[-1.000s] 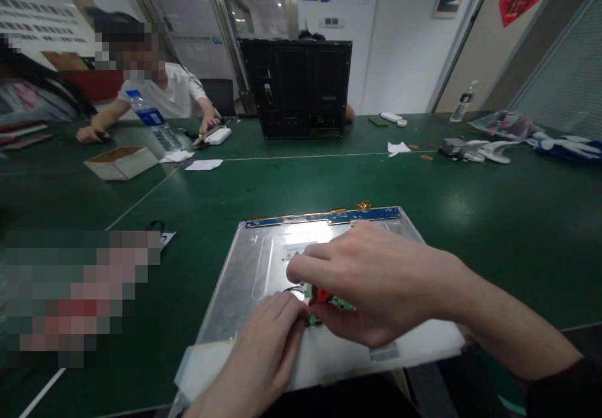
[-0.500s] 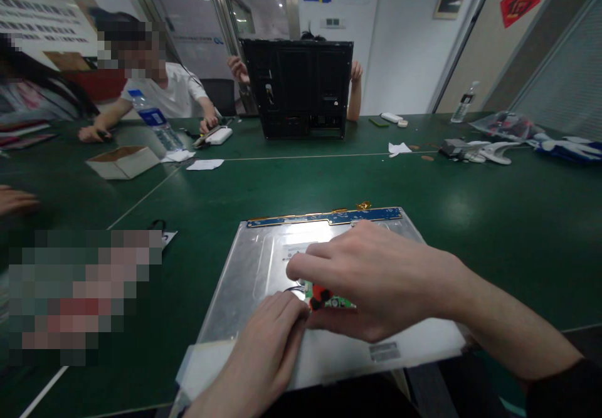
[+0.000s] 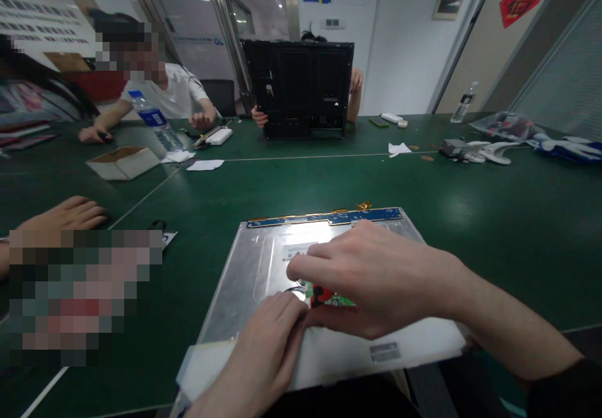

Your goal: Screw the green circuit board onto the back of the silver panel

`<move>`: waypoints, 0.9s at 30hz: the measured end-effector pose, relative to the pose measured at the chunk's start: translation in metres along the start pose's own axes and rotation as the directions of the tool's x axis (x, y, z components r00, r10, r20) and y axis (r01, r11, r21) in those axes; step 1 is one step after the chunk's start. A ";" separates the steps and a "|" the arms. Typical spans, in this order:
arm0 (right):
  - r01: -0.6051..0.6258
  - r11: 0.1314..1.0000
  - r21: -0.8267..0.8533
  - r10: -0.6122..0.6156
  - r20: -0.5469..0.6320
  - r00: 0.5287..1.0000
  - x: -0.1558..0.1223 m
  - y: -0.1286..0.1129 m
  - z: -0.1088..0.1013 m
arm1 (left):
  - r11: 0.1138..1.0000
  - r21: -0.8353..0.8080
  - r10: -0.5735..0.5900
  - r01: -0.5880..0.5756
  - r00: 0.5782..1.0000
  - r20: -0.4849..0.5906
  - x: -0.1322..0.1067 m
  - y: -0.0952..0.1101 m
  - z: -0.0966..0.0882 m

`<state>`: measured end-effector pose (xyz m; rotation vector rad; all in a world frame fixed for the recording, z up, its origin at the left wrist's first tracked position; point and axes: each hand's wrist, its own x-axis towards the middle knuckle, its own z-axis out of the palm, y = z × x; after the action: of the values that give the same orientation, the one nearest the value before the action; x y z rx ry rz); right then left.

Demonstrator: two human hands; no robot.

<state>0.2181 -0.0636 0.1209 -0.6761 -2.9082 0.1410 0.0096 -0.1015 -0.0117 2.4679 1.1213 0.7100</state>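
A flat silver display panel (image 3: 244, 286) lies face down on the green table, with a blue circuit strip (image 3: 329, 217) along its far edge. My right hand (image 3: 376, 277) reaches over it, thumb and fingers pinched on a small green circuit board (image 3: 335, 299) with a red and black connector. My left hand (image 3: 268, 349) rests on the panel's near left part, fingers together, fingertips against the board's left end and its thin wires.
A person's hand (image 3: 66, 214) lies on the table at left. Across the table a person holds an upright black monitor back (image 3: 301, 89). A water bottle (image 3: 153, 123), a cardboard box (image 3: 121, 161), paper scraps and gloves (image 3: 489, 150) lie about.
My hands stay nearly still on the small board, which now sits a little flatter. A person's hand has come onto the table at left. The hands behind the black monitor have shifted lower.
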 end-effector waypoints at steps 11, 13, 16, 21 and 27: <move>-0.008 1.000 -0.024 0.008 -0.005 1.000 0.000 -0.001 0.000 | 1.000 -0.010 0.018 -0.018 1.000 0.002 0.000 0.001 0.000; -0.002 1.000 -0.004 0.002 -0.001 1.000 0.000 -0.001 -0.001 | 1.000 -0.004 0.012 -0.012 1.000 0.008 0.000 0.001 -0.001; 0.001 1.000 0.012 -0.001 -0.008 1.000 0.000 0.000 -0.001 | 1.000 -0.001 0.009 -0.009 1.000 0.004 0.000 0.001 -0.001; -0.006 1.000 -0.028 0.005 -0.030 1.000 0.001 0.003 0.003 | 1.000 0.010 0.011 -0.011 1.000 -0.004 0.000 0.000 0.000; -0.018 0.999 -0.038 0.018 -0.008 1.000 -0.001 0.000 0.002 | 1.000 -0.001 0.023 -0.023 0.999 -0.022 0.000 0.000 -0.001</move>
<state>0.2183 -0.0638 0.1189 -0.7074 -2.9050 0.0858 0.0095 -0.1016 -0.0109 2.4814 1.1017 0.7463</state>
